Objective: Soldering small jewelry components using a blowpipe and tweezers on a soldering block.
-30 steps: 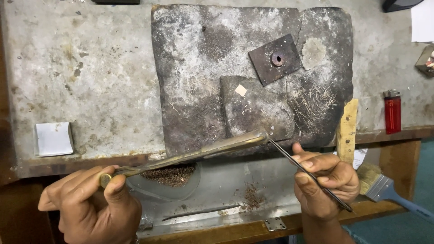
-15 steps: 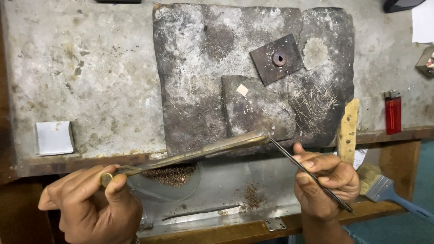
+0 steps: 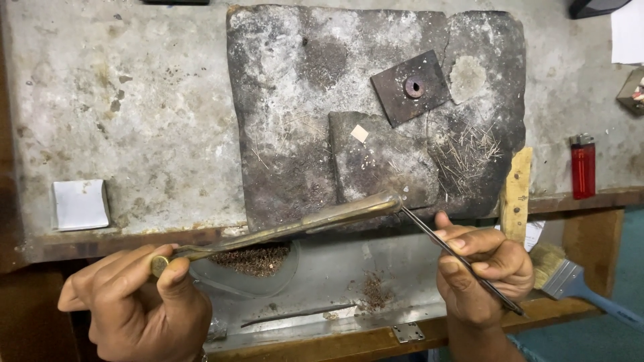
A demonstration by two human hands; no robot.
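Below the dark slab (image 3: 302, 100), a metal tray (image 3: 376, 268) holds brown filings (image 3: 255, 258); left hand (image 3: 134, 305) grips a long brass tool (image 3: 295, 224), right hand (image 3: 486, 268) pinches a thin rod (image 3: 456, 258) touching its tip at the slab's edge

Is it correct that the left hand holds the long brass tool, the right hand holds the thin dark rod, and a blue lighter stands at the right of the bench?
Not quite. In the head view the lighter is red, not blue. The rest holds: left hand on the brass tool, right hand on the thin dark rod.
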